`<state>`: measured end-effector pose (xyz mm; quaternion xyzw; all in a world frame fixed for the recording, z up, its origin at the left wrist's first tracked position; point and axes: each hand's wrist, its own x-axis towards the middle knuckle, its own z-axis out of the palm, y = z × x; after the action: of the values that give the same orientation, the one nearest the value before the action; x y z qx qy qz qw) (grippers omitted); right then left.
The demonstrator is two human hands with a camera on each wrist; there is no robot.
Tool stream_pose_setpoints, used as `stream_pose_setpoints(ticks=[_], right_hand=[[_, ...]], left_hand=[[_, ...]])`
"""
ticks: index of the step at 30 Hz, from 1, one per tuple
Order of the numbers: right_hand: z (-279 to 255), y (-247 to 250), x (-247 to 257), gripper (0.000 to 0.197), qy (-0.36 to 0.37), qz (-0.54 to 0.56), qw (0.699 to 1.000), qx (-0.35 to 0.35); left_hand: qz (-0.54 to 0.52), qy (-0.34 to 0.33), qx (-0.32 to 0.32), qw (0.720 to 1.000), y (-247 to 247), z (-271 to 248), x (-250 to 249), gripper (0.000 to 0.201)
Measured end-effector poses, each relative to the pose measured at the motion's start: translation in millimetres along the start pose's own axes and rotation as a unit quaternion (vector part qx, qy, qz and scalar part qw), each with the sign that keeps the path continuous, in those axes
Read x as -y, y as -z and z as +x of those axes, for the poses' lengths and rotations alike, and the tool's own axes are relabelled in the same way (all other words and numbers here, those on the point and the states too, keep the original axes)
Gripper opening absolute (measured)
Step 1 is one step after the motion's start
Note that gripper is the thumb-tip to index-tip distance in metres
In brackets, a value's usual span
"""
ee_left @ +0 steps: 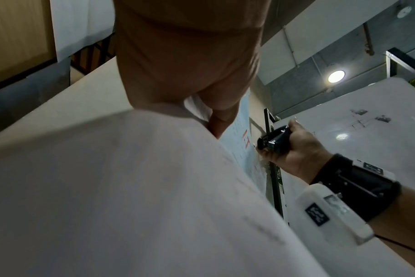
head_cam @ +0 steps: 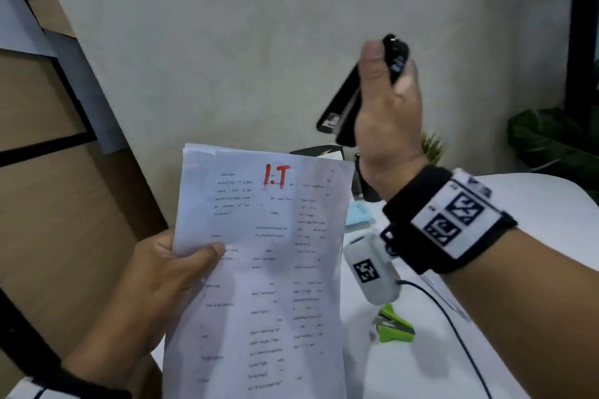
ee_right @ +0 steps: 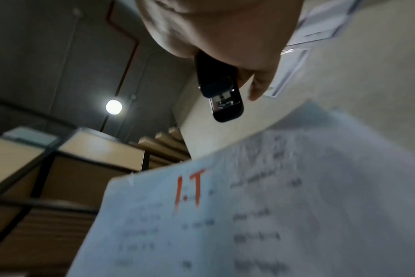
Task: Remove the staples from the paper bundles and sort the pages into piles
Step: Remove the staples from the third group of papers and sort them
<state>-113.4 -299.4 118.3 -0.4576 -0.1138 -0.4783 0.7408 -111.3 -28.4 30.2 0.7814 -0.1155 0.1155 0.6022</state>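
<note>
- Now our left hand (head_cam: 155,282) pinches the bundle (head_cam: 259,269); our right hand (head_cam: 385,113) grips a stapler (head_cam: 340,110).
- Likely next: we swap it for the green remover (head_cam: 395,324).

Paper bundle (head_cam: 259,269): white sheets, black printed text, red handwritten "I.T" at the top. Stapler (head_cam: 343,107): black, with a silver metal plate at its front end. Staple remover (head_cam: 393,324): bright green with what appear to be grey metal claws. Table (head_cam: 551,197): white. Wrist strap (head_cam: 418,214): black, carrying black-and-white square marker patterns.
</note>
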Motion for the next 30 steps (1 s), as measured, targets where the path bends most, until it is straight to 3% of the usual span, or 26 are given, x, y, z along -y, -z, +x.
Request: stream_pose_setpoints(ticks=[4, 7, 14, 16, 19, 21, 23, 24, 25, 27, 28, 29, 30], right_hand=[[-22.4, -5.0, -25.0, 0.022, 0.062, -0.162, 0.982, 0.075], [-25.0, 9.1, -51.2, 0.026, 0.037, -0.260, 0.963, 0.064], [-8.3, 9.8, -70.8, 0.044, -0.053, -0.217, 0.975, -0.023], [-5.0, 8.6, -79.2, 0.043, -0.125, -0.231, 0.965, -0.012], [0.1, 11.2, -96.6, 0.042, -0.318, -0.188, 0.928, 0.046], [2.2, 23.6, -107.3, 0.026, -0.416, -0.162, 0.890, 0.097], [0.2, 45.5, -120.3, 0.007, -0.482, -0.233, 0.832, 0.148], [-0.6, 57.3, -130.6, 0.009, -0.491, -0.311, 0.790, 0.193], [-3.8, 67.6, -138.5, 0.011, -0.465, -0.421, 0.734, 0.261], [-14.6, 80.3, -148.8, 0.009, -0.364, -0.615, 0.579, 0.392], [-19.9, 83.4, -154.0, 0.010, -0.322, -0.662, 0.526, 0.427], [-24.8, 85.4, -158.7, 0.014, -0.289, -0.687, 0.484, 0.459], [-28.8, 86.6, -163.7, 0.019, -0.272, -0.697, 0.461, 0.477]], left_hand=[[-0.003, -0.003, 0.004, 1.000, -1.2, -3.5, -0.1, 0.008], [-0.007, 0.002, 0.012, 1.000, 0.2, -5.6, 0.0, 0.011], [-0.009, -0.001, 0.015, 1.000, -4.5, -6.9, 4.9, 0.014], [0.004, 0.007, 0.025, 1.000, -5.4, -6.9, 6.2, 0.013], [0.023, 0.033, 0.056, 0.998, 2.1, -0.6, 10.1, 0.018], [0.015, 0.052, 0.056, 0.997, 10.9, 5.0, 13.9, 0.033], [-0.014, 0.076, 0.016, 0.997, 22.9, 14.8, 23.4, 0.027], [-0.026, 0.091, -0.013, 0.995, 27.2, 18.9, 26.6, 0.017], [-0.046, 0.103, -0.037, 0.993, 31.6, 23.8, 32.9, 0.014], [-0.091, 0.122, -0.072, 0.986, 34.3, 28.2, 42.2, 0.015], [-0.105, 0.126, -0.079, 0.983, 34.1, 27.7, 43.0, 0.014], [-0.109, 0.136, -0.081, 0.981, 35.2, 28.2, 45.7, 0.033], [-0.115, 0.159, -0.073, 0.978, 35.5, 27.6, 46.1, 0.046]])
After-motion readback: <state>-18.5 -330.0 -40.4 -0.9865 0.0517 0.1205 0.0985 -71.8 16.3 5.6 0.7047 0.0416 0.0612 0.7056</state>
